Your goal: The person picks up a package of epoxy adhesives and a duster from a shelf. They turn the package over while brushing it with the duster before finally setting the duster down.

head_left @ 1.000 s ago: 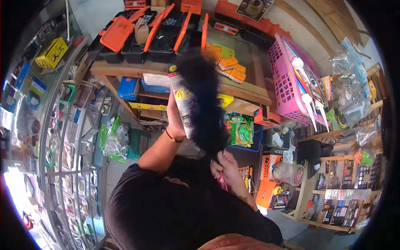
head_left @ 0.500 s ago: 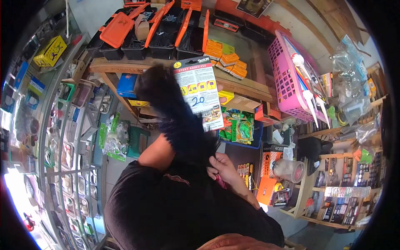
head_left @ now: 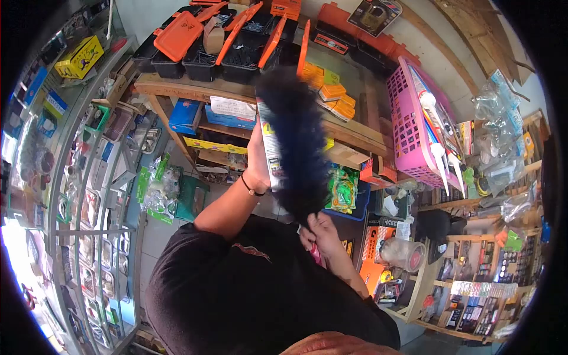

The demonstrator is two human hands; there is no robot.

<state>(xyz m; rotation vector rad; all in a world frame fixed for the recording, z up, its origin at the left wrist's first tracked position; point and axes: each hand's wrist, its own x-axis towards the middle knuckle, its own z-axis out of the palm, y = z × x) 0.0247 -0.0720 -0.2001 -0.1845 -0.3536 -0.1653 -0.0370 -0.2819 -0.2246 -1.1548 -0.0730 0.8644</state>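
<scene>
Fingers of right hand (head_left: 318, 231) clench the duster (head_left: 299, 142) (left hand (head_left: 258, 160) clasps adhesive card (head_left: 271, 152)).

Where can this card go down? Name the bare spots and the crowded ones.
Bare wood on the bench between the orange boxes and the pink basket; bare floor beside the glass counter. Crowded: the black bins and the shelves below.

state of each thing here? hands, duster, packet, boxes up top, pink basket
left hand, shut on the packet
right hand, shut on the duster handle
packet, held upright, partly behind the duster
duster, upright, in front of the packet
orange-lidded boxes, lids open
pink basket, holding white tubes
</scene>
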